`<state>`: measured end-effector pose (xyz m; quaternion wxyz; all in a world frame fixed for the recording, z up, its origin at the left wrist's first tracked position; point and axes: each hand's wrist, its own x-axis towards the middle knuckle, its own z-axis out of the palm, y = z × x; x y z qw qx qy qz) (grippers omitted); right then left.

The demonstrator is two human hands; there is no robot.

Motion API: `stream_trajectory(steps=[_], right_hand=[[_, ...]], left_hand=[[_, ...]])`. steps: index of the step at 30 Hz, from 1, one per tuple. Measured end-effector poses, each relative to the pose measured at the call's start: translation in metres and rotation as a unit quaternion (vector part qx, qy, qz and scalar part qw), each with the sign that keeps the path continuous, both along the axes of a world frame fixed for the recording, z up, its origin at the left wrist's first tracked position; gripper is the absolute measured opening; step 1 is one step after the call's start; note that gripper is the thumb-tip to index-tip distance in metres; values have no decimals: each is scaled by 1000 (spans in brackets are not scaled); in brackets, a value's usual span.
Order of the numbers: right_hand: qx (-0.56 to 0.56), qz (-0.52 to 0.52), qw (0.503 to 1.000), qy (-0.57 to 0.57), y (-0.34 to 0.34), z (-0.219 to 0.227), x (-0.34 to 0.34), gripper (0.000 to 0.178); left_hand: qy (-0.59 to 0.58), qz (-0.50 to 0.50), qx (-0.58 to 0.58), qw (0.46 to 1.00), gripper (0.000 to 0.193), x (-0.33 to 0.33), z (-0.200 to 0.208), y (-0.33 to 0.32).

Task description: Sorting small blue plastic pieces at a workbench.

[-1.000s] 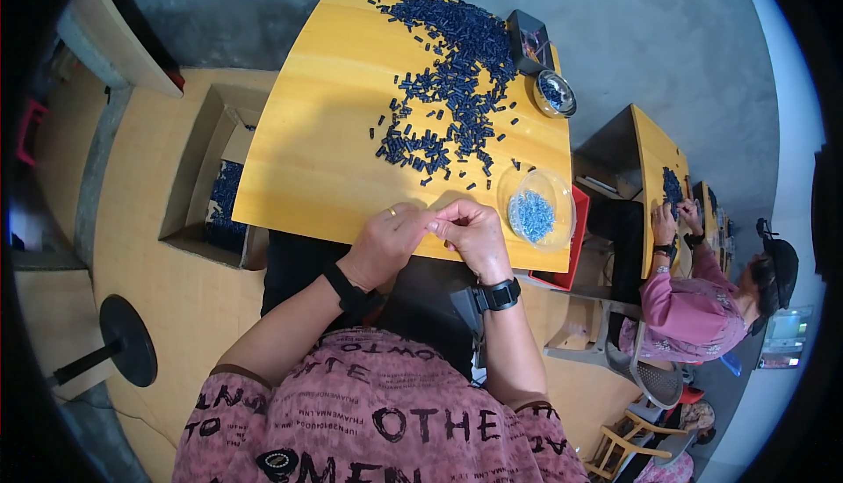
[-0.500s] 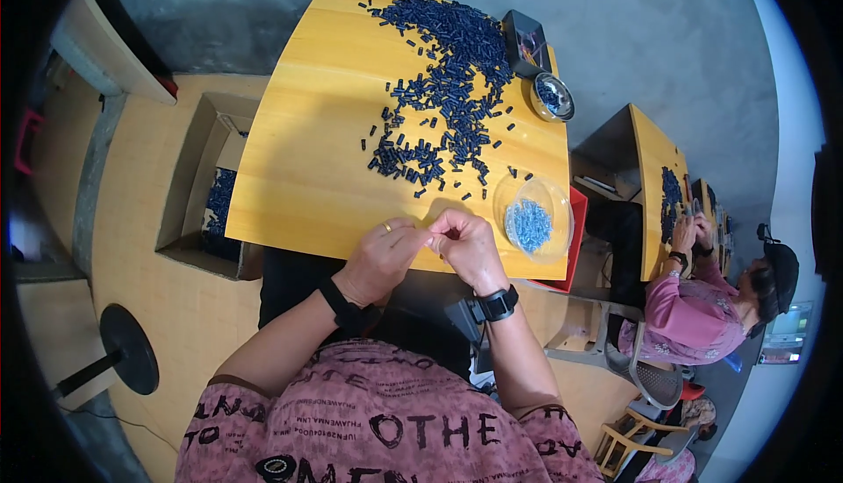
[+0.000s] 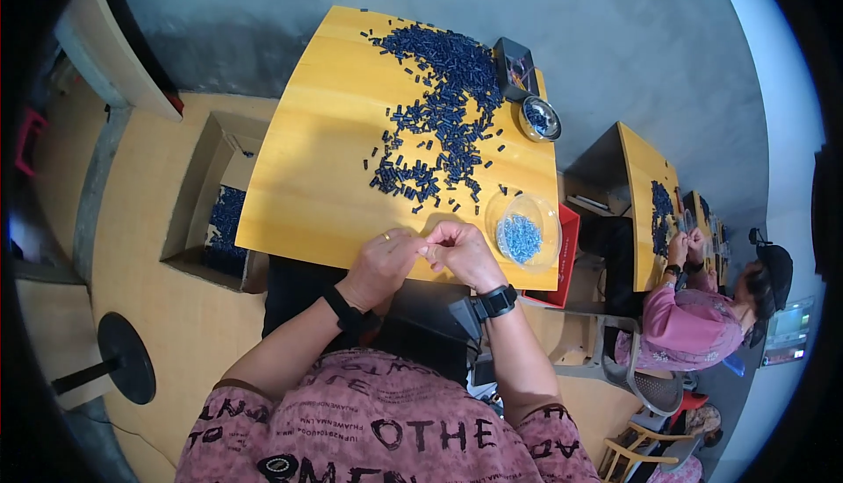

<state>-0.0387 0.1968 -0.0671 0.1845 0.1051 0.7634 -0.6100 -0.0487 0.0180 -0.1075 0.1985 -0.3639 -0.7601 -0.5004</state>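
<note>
My left hand (image 3: pixel 383 266) and my right hand (image 3: pixel 460 253) meet at the fingertips over the near edge of the yellow table (image 3: pixel 307 158). Both are closed in a pinch, and whatever sits between the fingers is too small or hidden to make out. Beyond them spreads a large heap of small dark blue tubular pieces (image 3: pixel 443 70), with several strays at its near end. Right of my right hand stands a clear round bowl (image 3: pixel 551 219) holding many small light-blue pieces (image 3: pixel 520 237).
At the table's far right are a black box (image 3: pixel 515 68) and a metal bowl (image 3: pixel 539 119) with dark pieces. A red box (image 3: pixel 567 250) sits beside the right edge. A cardboard box (image 3: pixel 189 211) with dark pieces stands left. A co-worker (image 3: pixel 694 316) sits at another table.
The view has tilted, so the table appears slightly lower. My hands stay pinched together at the fingertips, with the fingers shifting a little.
</note>
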Motion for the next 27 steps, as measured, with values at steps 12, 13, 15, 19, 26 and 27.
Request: stream_trajectory(steps=[12,13,15,19,26,27], right_hand=[[126,28,991,45,-5,-3,-5,19],[127,31,989,68,-4,-7,-6,19],[141,33,988,61,-6,-1,-6,19],[148,39,986,58,-5,3,-5,16],[2,5,1000,-8,-8,11,-4,8],[2,6,1000,-5,-9,5,-5,8]], left_hand=[[-49,-11,10,999,20,-1,-1,1],[-49,-11,11,999,20,-2,-2,2],[-46,2,1,999,18,1,-2,1],[-23,-2,1,1000,16,-1,5,0],[-66,35,36,997,13,3,3,-11],[-74,57,49,994,9,3,3,-17]])
